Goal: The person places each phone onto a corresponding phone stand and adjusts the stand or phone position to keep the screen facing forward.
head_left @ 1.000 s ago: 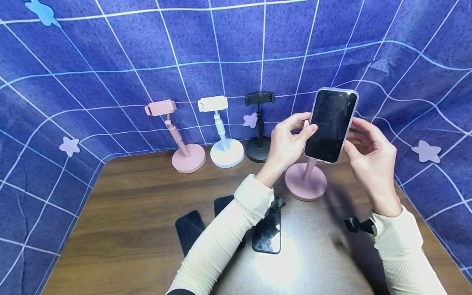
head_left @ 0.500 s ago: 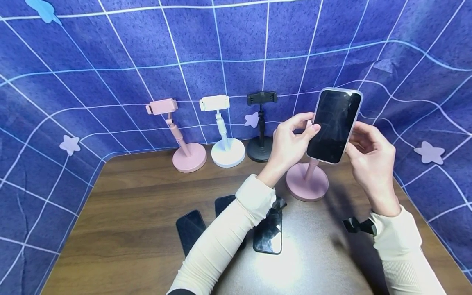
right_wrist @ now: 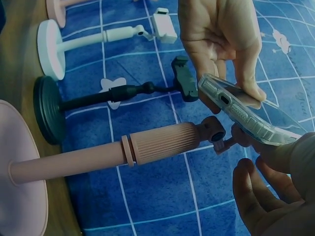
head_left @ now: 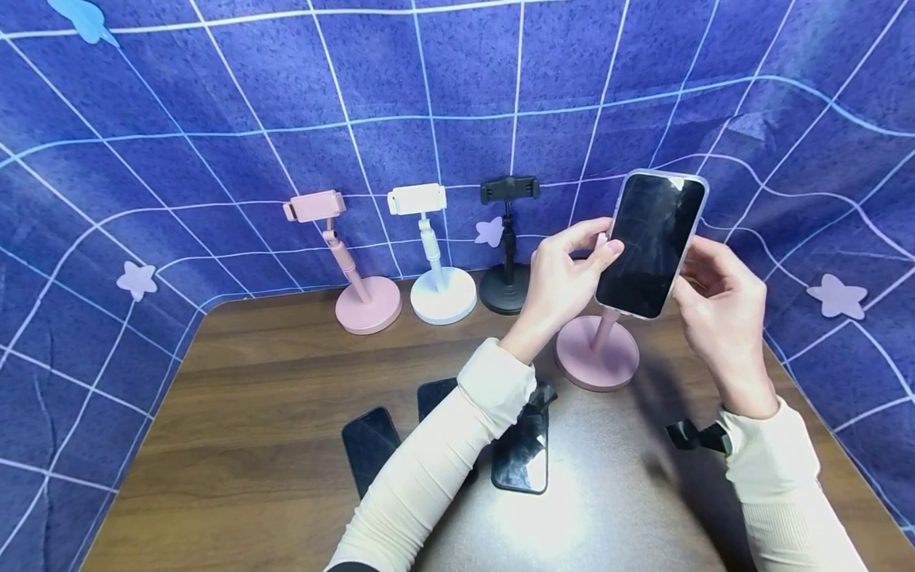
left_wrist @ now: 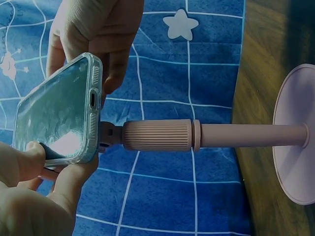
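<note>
A black-screened smartphone (head_left: 652, 242) in a clear case stands upright, slightly tilted, at the head of the nearest pink phone stand (head_left: 597, 352). My left hand (head_left: 565, 270) grips its left edge, thumb on the screen. Along the opposite edge my right hand (head_left: 722, 306) pinches, its thumb at the side and the other fingers curled behind. In the left wrist view the stand's ribbed pink neck (left_wrist: 157, 135) reaches to the phone (left_wrist: 59, 113). The right wrist view shows the pink joint (right_wrist: 211, 129) close behind the phone (right_wrist: 246, 113); the clamp itself is mostly hidden.
Along the back stand another pink phone stand (head_left: 368, 305), a white phone stand (head_left: 443, 297) and a black phone stand (head_left: 503, 287). On the wooden table (head_left: 236, 445) lie phones (head_left: 370, 446), partly under my left sleeve. A blue gridded cloth (head_left: 457, 79) hangs behind.
The phone has shifted slightly to the right and leans a little more that way, with both hands staying on it. The whole view has moved slightly too.
</note>
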Motion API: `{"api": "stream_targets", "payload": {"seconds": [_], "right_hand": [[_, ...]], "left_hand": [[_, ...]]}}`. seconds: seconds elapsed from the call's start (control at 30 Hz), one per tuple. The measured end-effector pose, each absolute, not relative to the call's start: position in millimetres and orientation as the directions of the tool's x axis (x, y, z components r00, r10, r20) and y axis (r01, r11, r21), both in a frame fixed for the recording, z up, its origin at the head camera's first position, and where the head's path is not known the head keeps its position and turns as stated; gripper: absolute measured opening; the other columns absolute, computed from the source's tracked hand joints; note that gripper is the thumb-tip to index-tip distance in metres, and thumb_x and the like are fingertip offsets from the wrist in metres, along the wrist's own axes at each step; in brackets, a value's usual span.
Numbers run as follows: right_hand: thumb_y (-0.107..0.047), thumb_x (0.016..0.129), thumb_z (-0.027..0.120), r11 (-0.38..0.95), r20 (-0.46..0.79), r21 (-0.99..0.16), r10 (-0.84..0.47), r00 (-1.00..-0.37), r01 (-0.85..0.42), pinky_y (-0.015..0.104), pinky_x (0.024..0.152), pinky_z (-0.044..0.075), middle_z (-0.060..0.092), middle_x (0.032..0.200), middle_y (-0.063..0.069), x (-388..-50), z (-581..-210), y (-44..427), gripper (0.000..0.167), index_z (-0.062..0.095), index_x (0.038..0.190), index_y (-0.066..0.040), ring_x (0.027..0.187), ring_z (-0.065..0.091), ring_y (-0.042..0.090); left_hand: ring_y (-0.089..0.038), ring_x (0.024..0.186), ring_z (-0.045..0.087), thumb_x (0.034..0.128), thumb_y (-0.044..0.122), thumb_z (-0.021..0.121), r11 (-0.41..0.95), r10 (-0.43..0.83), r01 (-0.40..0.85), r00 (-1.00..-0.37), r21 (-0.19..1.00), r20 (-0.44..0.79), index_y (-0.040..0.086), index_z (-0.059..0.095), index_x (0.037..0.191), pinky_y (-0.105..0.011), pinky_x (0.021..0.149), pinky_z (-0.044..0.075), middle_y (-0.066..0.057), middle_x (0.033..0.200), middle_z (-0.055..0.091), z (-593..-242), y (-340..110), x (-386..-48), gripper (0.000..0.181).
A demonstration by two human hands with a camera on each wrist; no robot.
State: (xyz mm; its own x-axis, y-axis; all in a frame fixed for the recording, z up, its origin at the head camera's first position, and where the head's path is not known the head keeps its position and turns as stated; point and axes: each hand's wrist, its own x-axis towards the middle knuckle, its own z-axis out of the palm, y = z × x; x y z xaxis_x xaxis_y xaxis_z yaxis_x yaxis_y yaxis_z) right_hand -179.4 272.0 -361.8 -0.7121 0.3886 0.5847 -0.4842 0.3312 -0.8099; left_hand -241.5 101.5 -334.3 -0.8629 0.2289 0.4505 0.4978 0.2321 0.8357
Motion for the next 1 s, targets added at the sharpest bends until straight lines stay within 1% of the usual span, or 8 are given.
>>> {"api": "stream_targets", "payload": {"seconds": [0.1,0.27,0.43,0.57,0.7,0.77,0.83,1.0], "right_hand": [[0.021,0.083,0.068,0.333,0.604,-0.795,0.366,-0.708,-0.506,0.013,0.074,0.054,0.074,0.095,-0.012,-180.3,-362.2,272.8,0.038,0.07,0.119,0.009,0.079,0.069,0.001],[0.027,0.08,0.066,0.271,0.658,-0.753,0.331,-0.676,-0.6,0.013,0.076,0.055,0.074,0.095,-0.011,-183.6,-364.3,275.3,0.038,0.067,0.117,0.017,0.08,0.07,0.001],[0.028,0.079,0.064,0.212,0.687,-0.721,0.338,-0.643,-0.659,0.014,0.076,0.055,0.072,0.102,0.0,-187.4,-366.3,278.3,0.035,0.069,0.112,0.019,0.082,0.07,0.006],[0.024,0.082,0.066,0.338,0.726,-0.688,0.315,-0.612,-0.642,0.015,0.081,0.055,0.071,0.107,-0.003,-189.1,-367.7,280.7,0.031,0.072,0.111,0.015,0.088,0.068,0.007],[0.024,0.083,0.064,0.445,0.789,-0.609,0.254,-0.56,-0.657,0.017,0.086,0.054,0.071,0.11,-0.005,-188.5,-367.3,281.9,0.03,0.072,0.11,0.015,0.095,0.067,0.006],[0.023,0.083,0.064,0.49,0.818,-0.564,0.224,-0.529,-0.665,0.017,0.088,0.053,0.072,0.109,0.0,-188.3,-366.1,282.7,0.028,0.072,0.109,0.016,0.098,0.065,0.005],[0.02,0.083,0.065,0.54,0.842,-0.521,0.199,-0.501,-0.661,0.015,0.088,0.051,0.073,0.106,0.011,-188.5,-365.3,283.8,0.027,0.072,0.109,0.015,0.098,0.064,0.002],[0.011,0.086,0.067,0.607,0.873,-0.449,0.141,-0.467,-0.656,0.014,0.092,0.048,0.07,0.105,0.03,-190.8,-367.3,289.1,0.025,0.073,0.11,0.013,0.103,0.061,-0.003]], "left_hand": [[-0.008,0.083,0.076,0.0946,0.023,0.076,0.232,0.232,0.498,-0.862,0.835,0.45,0.012,0.074,0.126,-0.011,0.076,0.05,-0.006,0.103,0.08,-334.8,101.7,-241.2,0.033],[-0.008,0.08,0.077,0.0958,0.025,0.074,0.254,0.232,0.502,-0.861,0.827,0.452,0.013,0.074,0.126,-0.012,0.077,0.049,-0.006,0.102,0.08,-335.4,102.5,-240.9,0.032],[-0.005,0.076,0.075,0.0965,0.027,0.073,0.267,0.224,0.492,-0.868,0.829,0.444,0.015,0.073,0.126,-0.013,0.073,0.049,-0.004,0.098,0.08,-334.5,103.9,-240.2,0.031],[-0.004,0.076,0.074,0.0985,0.028,0.071,0.299,0.24,0.491,-0.869,0.819,0.433,0.016,0.07,0.13,-0.013,0.073,0.048,-0.003,0.103,0.079,-332.7,103.7,-238.6,0.034],[-0.006,0.079,0.073,0.102,0.027,0.066,0.319,0.289,0.493,-0.864,0.81,0.412,0.016,0.066,0.137,-0.014,0.075,0.048,-0.004,0.11,0.076,-329.9,102.7,-237.0,0.036],[-0.008,0.079,0.073,0.1033,0.026,0.064,0.318,0.309,0.492,-0.862,0.81,0.402,0.015,0.064,0.138,-0.015,0.075,0.049,-0.005,0.11,0.075,-328.8,102.9,-236.8,0.036],[-0.008,0.08,0.072,0.1042,0.025,0.062,0.321,0.321,0.492,-0.861,0.81,0.396,0.015,0.062,0.137,-0.016,0.075,0.049,-0.005,0.108,0.073,-327.7,103.2,-236.7,0.035],[-0.009,0.08,0.069,0.1054,0.024,0.06,0.338,0.345,0.501,-0.854,0.797,0.39,0.013,0.059,0.136,-0.019,0.077,0.048,-0.005,0.106,0.068,-325.4,104.3,-237.7,0.033]]}}
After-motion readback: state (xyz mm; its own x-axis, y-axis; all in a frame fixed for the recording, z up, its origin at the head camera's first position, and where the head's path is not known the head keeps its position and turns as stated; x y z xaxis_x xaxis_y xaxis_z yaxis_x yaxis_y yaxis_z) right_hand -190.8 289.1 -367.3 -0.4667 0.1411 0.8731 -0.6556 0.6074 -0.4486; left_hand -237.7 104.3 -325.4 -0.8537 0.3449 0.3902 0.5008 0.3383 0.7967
